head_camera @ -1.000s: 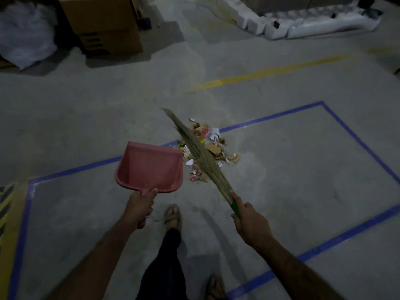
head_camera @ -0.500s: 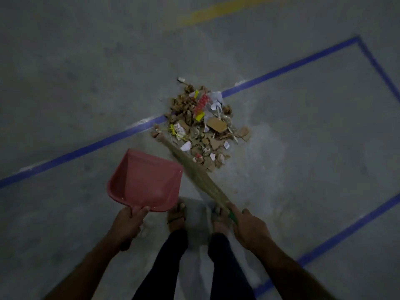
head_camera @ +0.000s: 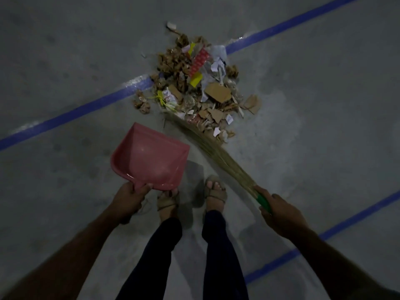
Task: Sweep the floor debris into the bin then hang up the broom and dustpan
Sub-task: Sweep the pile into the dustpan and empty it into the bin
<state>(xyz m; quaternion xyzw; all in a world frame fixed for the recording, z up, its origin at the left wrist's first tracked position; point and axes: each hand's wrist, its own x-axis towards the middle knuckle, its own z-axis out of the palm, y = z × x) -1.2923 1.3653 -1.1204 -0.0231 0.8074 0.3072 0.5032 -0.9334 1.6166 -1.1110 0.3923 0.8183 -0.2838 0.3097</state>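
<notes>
Underfoot, grey concrete floor [head_camera: 324,105] spreads bare to every side of me, widest on the left and far right, crossed by a blue tape line [head_camera: 86,109] that runs from the near left up to the far right, with a second blue tape line [head_camera: 357,215] slanting across the near right. Straddling that first line, just ahead of my feet, lies the debris pile [head_camera: 199,83]: crumpled brown scraps, torn cardboard pieces, white paper bits, a yellow strip and a red printed wrapper whose lettering is too small and dim for me to read. My two legs in dark trousers [head_camera: 218,245] stand in sandals [head_camera: 215,191] between my arms, toes pointing at the pile, close behind the tools. My broom [head_camera: 207,146] slants from near right to far left, its straw tips touching the near edge of the pile and its green handle [head_camera: 263,201] buried in my right hand [head_camera: 281,215], whose fingers wrap tight around it. My pink dustpan [head_camera: 149,161] sits to the left of the broom, near the bristles but apart from the pile, its open mouth facing far and slightly right; I cannot tell whether its lip touches the floor. My left hand [head_camera: 127,198] grips its short handle at the near edge, thumb over the top.
</notes>
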